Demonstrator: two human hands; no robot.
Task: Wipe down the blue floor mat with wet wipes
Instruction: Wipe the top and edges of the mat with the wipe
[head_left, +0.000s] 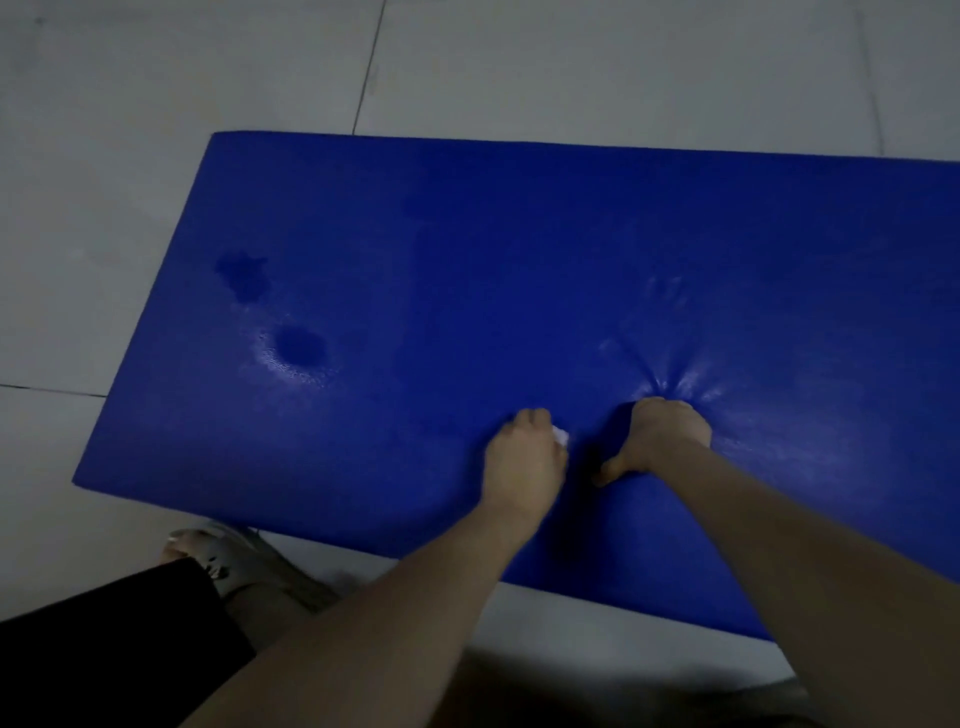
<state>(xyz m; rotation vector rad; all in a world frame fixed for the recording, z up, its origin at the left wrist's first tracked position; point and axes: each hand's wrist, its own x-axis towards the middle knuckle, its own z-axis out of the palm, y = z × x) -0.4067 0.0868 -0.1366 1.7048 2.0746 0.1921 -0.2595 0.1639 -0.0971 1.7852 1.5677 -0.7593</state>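
Your sandalled foot (234, 564) stands on the tiled floor (78, 312), just off the near edge of the blue floor mat (441, 249). A little inside that edge, your left grip (524, 462) is curled round a white wet wipe (561, 435) and holds it down on the mat. Just to its right, your right grip (657, 441) digs bent fingers into the surface, and creases fan out from them; you cannot tell whether it pinches a fold or only presses. The mat's long axis runs left to right. Two dark patches (301, 347) lie farther off toward the left end, so the left grip is nearer. The next stroke likely goes leftward and away.
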